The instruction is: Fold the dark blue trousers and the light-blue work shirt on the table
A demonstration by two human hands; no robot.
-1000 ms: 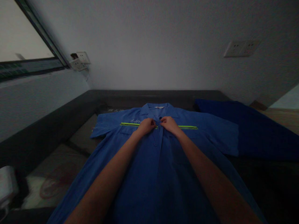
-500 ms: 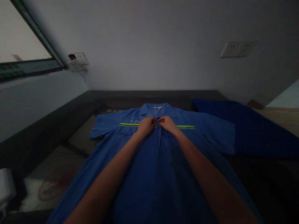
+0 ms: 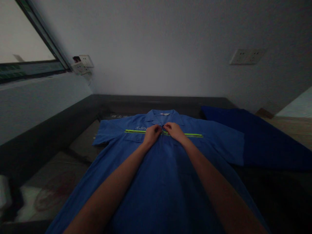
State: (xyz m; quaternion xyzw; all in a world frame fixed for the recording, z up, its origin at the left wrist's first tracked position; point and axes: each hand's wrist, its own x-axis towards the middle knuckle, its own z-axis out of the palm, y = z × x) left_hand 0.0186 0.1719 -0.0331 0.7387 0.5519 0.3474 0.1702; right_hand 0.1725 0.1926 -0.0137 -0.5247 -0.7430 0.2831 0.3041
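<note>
A blue shirt (image 3: 158,182) lies flat before you, the sleeve (image 3: 226,141) on your right overlapping darker cloth (image 3: 265,146); just below the shirt's collar (image 3: 150,117), your left hand (image 3: 152,134) and right hand (image 3: 174,130) pinch its front.

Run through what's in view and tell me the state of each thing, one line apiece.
Shirt, spread face up; whether fully buttoned, I can't tell.
Left hand, fingers pinched together at the shirt front.
Right hand, fingers pinched together close beside the left.
Dark blue cloth, lying against the shirt.
Wall socket on the right, nothing plugged in.
</note>
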